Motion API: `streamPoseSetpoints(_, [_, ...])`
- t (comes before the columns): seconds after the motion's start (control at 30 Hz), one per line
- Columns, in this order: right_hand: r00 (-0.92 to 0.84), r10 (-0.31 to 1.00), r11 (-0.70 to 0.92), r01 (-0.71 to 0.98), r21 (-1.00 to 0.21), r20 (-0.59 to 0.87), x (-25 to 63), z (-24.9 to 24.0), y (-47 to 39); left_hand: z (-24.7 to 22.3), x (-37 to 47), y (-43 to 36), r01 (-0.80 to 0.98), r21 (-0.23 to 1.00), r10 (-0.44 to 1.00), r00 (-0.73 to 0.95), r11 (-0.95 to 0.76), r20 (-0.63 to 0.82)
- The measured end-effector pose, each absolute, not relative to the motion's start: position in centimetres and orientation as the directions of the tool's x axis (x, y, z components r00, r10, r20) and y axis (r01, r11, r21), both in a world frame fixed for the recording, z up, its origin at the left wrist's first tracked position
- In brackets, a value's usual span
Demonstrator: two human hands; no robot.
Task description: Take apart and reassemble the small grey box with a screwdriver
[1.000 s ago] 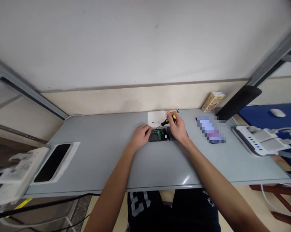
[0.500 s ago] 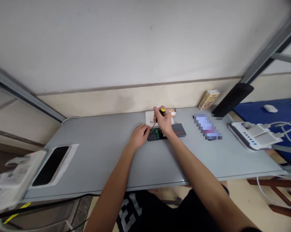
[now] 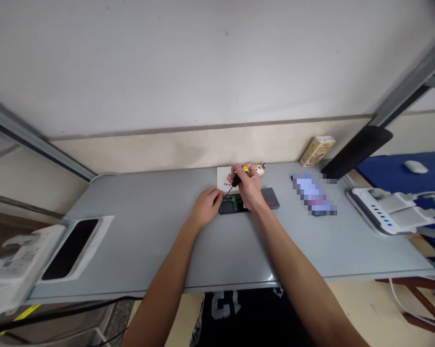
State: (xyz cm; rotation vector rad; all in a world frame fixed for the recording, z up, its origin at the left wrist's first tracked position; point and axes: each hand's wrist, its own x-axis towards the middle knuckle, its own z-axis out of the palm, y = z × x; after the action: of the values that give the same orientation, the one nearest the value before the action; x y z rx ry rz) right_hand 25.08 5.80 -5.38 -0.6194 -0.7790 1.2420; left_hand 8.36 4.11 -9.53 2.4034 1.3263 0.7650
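On our grey table we have an opened dark device, white paper, a carton, a pixelated phone, a power strip and, on a pale sheet, a black-screened phone.

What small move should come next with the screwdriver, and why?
Probably bring the screwdriver a little more upright before turning it: the right hand holds it slanted, its tip down by the green circuit board, while the left hand has its fingers at the left end of the open casing.
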Motion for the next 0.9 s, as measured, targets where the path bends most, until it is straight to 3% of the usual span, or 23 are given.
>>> streamPoseSetpoints(0.17, [0.175, 0.954, 0.301, -0.525, -0.796, 0.246, 24.97, -5.51, 5.9, -9.55, 8.32, 4.2, 0.686, 0.486, 0.84, 0.453, -0.542, 0.299])
streamPoseSetpoints(0.37, [0.064, 0.979, 0.188, -0.648, -0.738, 0.193, 25.64, -4.8, 5.62, -9.48, 8.34, 4.13, 0.693, 0.485, 0.846, 0.444, -0.533, 0.296])
streamPoseSetpoints(0.57, [0.13, 0.984, 0.173, -0.536, -0.826, 0.121, 25.57, -5.03, 5.57, -9.42, 8.37, 4.22, 0.696, 0.487, 0.85, 0.442, -0.527, 0.288])
streamPoseSetpoints(0.7, [0.222, 0.957, 0.268, -0.442, -0.856, 0.186, 25.48, -5.18, 5.77, -9.37, 8.39, 4.29, 0.691, 0.5, 0.852, 0.445, -0.523, 0.276])
streamPoseSetpoints(0.9, [0.103, 0.975, 0.22, -0.552, -0.804, 0.196, 25.84, -4.64, 5.32, -9.38, 8.46, 4.2, 0.688, 0.504, 0.852, 0.437, -0.523, 0.288])
